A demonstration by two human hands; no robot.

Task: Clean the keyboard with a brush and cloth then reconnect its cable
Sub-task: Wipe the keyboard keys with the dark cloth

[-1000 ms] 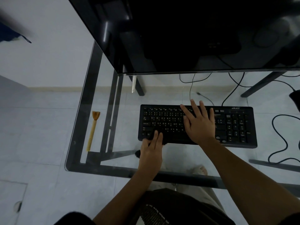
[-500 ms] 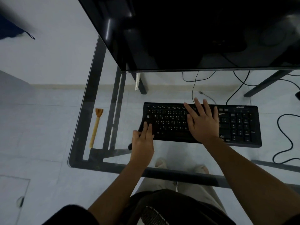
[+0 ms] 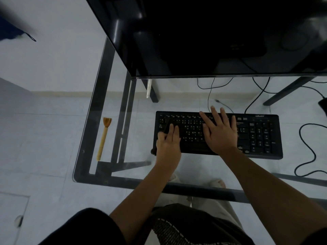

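A black keyboard (image 3: pixel 258 135) lies on the glass desk (image 3: pixel 99 96). My left hand (image 3: pixel 168 144) presses flat on a dark cloth (image 3: pixel 153 152) over the keyboard's left keys; most of the cloth is hidden under the hand. My right hand (image 3: pixel 220 131) rests flat with spread fingers on the middle keys and holds nothing. A wooden brush (image 3: pixel 103 138) lies on the glass to the left, apart from both hands. Behind the keyboard a loose cable plug (image 3: pixel 217 100) lies on the glass.
A dark monitor (image 3: pixel 212 36) stands on a raised black shelf behind the keyboard. Black cables (image 3: pixel 307 156) loop on the glass at the right. The desk's black frame (image 3: pixel 123 181) runs along the near and left edges. My knees show below the glass.
My left hand slid the cloth from the keyboard's front edge to its left corner, then up onto the left keys. My right hand stayed on the middle keys.
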